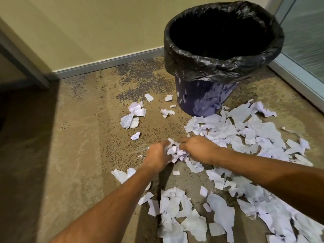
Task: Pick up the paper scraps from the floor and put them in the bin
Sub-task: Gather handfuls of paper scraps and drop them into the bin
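A purple bin (201, 100) lined with a black bag (222, 67) stands on the carpet at the upper right, its mouth open and dark inside. White torn paper scraps (254, 137) lie thickly to the right and in front of it. Smaller scraps (134, 114) lie apart to the left of the bin. My left hand (157, 157) and my right hand (199, 149) meet low over the carpet and together grip a crumpled bunch of scraps (176, 151) between them. More scraps (184, 218) lie below my forearms.
A beige wall with a grey skirting board (108, 64) runs behind the bin. A glass panel with a pale frame (298, 79) closes off the right side. Dark shadow covers the carpet (78, 137) at the left.
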